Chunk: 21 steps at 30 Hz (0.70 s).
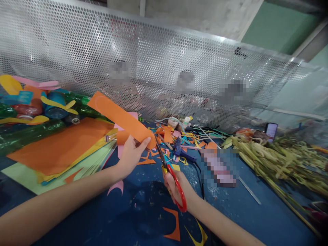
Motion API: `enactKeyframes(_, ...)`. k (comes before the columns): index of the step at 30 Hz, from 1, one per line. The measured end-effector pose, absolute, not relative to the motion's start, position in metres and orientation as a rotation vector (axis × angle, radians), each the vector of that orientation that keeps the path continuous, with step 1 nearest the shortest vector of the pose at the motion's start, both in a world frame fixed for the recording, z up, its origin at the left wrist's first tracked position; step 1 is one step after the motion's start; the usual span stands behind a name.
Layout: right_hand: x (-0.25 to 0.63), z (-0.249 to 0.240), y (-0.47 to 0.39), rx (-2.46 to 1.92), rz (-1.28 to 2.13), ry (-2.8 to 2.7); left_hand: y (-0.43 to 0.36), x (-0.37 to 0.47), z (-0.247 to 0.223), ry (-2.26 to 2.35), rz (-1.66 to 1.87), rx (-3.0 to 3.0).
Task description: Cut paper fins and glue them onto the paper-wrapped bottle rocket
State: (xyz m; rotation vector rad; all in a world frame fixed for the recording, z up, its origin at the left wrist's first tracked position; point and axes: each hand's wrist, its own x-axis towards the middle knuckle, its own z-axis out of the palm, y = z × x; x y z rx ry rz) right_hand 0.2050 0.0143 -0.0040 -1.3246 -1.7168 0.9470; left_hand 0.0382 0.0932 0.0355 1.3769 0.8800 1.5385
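My left hand (130,153) pinches an orange paper strip (120,118) near its right end, thumb on top. The strip slants up to the left, and its right end is rounded. My right hand (176,184) is closed round the red and yellow handles of a pair of scissors (182,198). The scissor blades point up and meet the rounded end of the strip, just right of my left thumb. Beneath the strip, an orange roll (121,138) is partly hidden.
Orange, yellow and green sheets (64,147) lie left, before green bottles (36,135). Paper scraps (167,135) and a blue glue gun (183,152) sit beyond the scissors. Dried husks (276,164) and a phone (271,132) are right. A perforated metal screen (153,65) stands behind.
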Motion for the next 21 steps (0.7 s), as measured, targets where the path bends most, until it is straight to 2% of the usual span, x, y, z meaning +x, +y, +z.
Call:
enactKeyframes(12,0.209,-0.001,0.018,-1.432,1.135,-1.681,0.099,0.036,0.032,0.834,1.556,1.38)
enactKeyframes(21,0.222,0.017,0.019,-1.318,0.905,-2.047,0.099,0.036,0.031,0.864,1.476,1.448)
